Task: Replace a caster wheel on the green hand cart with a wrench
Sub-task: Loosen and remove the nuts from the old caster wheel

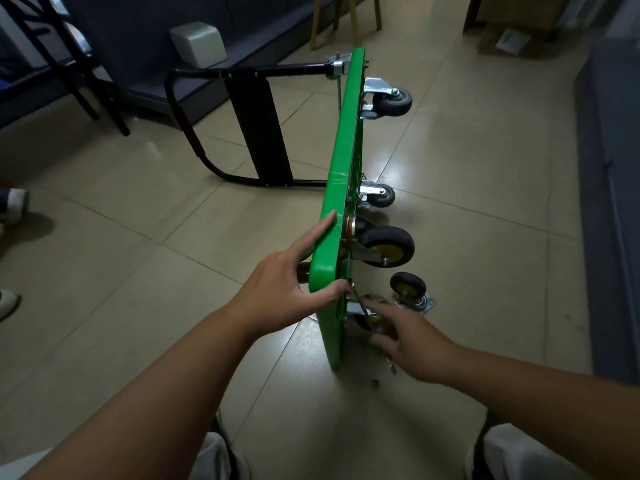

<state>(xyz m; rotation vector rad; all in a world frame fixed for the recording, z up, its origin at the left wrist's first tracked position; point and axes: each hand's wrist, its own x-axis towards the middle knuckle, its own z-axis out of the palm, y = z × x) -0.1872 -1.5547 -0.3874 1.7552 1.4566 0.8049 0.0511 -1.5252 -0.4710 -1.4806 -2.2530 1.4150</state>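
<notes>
Green hand cart (341, 188) stood on its long edge on the floor (138, 220), deck upright. Its long axis ran away from camera and its wheels faced right, probably to expose the bolts. Left hand (287, 289), fingers spread flat and thumb over the rim, steadied the near end. Right hand (412, 344) pinched the wrench (363, 311) at the nearest corner's mount. A loose caster (408, 292) lay just beside.

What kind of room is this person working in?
Likely an office or storeroom, not a workshop: shiny tiled floor, a black chair at the left, cardboard boxes at the back.
</notes>
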